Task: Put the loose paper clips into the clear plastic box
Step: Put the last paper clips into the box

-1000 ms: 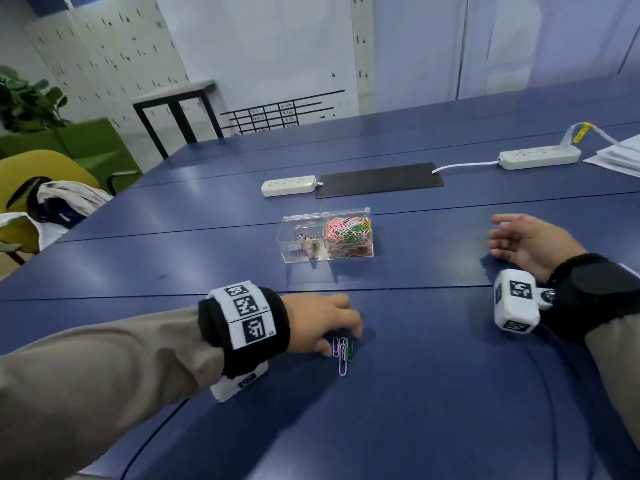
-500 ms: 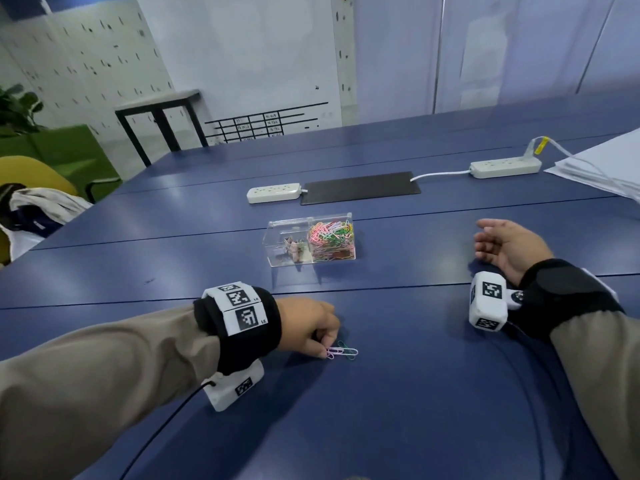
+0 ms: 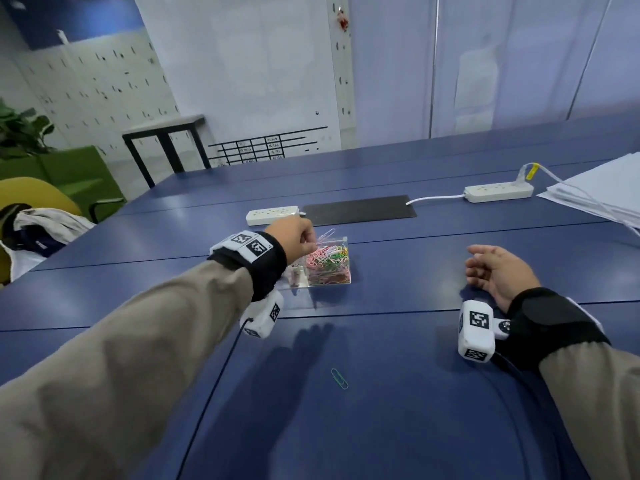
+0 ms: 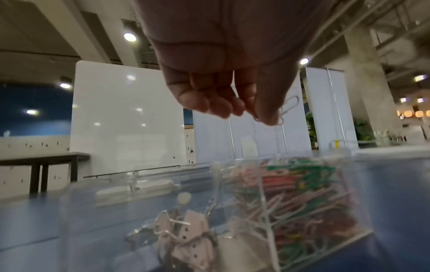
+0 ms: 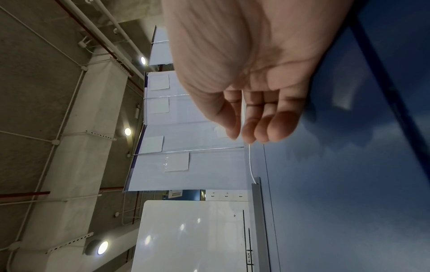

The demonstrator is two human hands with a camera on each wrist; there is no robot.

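Observation:
My left hand (image 3: 300, 238) hovers just above the clear plastic box (image 3: 344, 277) and pinches a pale paper clip (image 3: 327, 235) between thumb and forefinger; the left wrist view shows that paper clip (image 4: 288, 105) sticking out beside the thumb. The box (image 4: 349, 217) has two compartments: the right one is full of coloured paper clips (image 3: 327, 261), the left one holds binder clips (image 4: 186, 237). One green paper clip (image 3: 339, 378) lies loose on the blue table (image 3: 398, 410) near me. My right hand (image 3: 498, 271) rests on its side on the table to the right, fingers relaxed and empty.
Behind the box lie a white power strip (image 3: 272, 215) and a black mat (image 3: 358, 209). A second power strip (image 3: 498, 192) with a cable and a stack of white paper (image 3: 602, 192) sit at the far right. Chairs (image 3: 38, 202) stand off the left edge.
My left hand picked a paper clip from the small pile near me and carried it up and forward over the box. A green clip stayed on the table. The right hand stayed put.

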